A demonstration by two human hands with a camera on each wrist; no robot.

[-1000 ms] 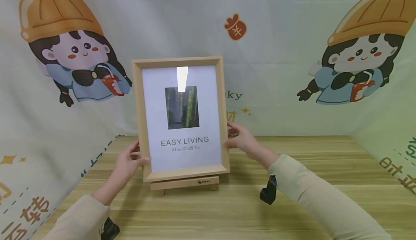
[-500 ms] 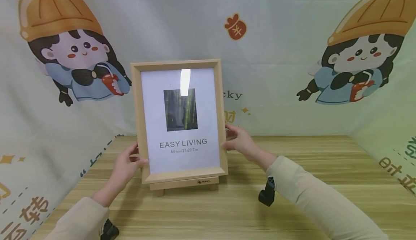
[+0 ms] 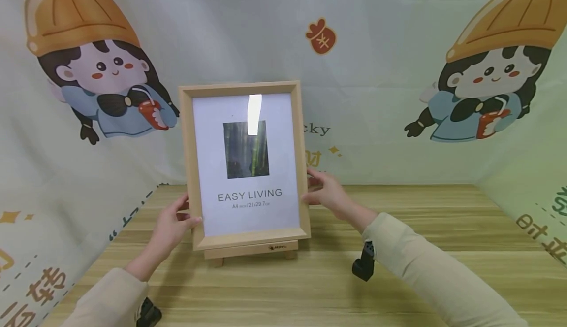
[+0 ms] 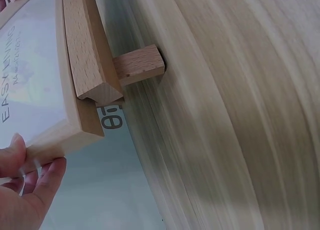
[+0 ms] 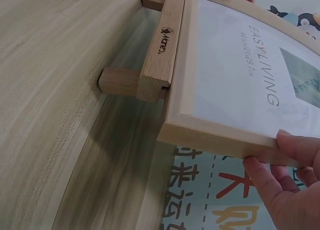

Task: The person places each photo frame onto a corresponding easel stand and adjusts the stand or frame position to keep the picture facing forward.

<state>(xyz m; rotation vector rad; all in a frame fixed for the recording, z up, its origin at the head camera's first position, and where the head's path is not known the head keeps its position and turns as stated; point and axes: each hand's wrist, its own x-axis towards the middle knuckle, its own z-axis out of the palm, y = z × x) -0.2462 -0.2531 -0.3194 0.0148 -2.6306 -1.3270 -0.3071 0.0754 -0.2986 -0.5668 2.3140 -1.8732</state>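
A light wooden picture frame point(image 3: 192, 169) with a printed "EASY LIVING" sheet stands tilted slightly back, its lower edge on the ledge of a small wooden easel point(image 3: 252, 251). My left hand point(image 3: 170, 223) grips the frame's left side low down, thumb at the front and fingers round the edge. On the opposite side, my right hand point(image 3: 329, 193) pinches the right edge a bit higher. In the left wrist view, the easel ledge point(image 4: 90, 45) lies against the frame's bottom. Likewise, the right wrist view has the ledge point(image 5: 162, 45) touching it. Most of the easel behind the frame is hidden.
The easel stands on a wood-grain table point(image 3: 398, 268). A pale cloth backdrop point(image 3: 372, 71) with cartoon figures and lettering rises behind and at both sides. Black wrist cameras point(image 3: 364, 263) are strapped at both sleeves.
The frame has come down slightly and settled onto the easel ledge, with both hands following it. Over the last half second almost nothing has moved.
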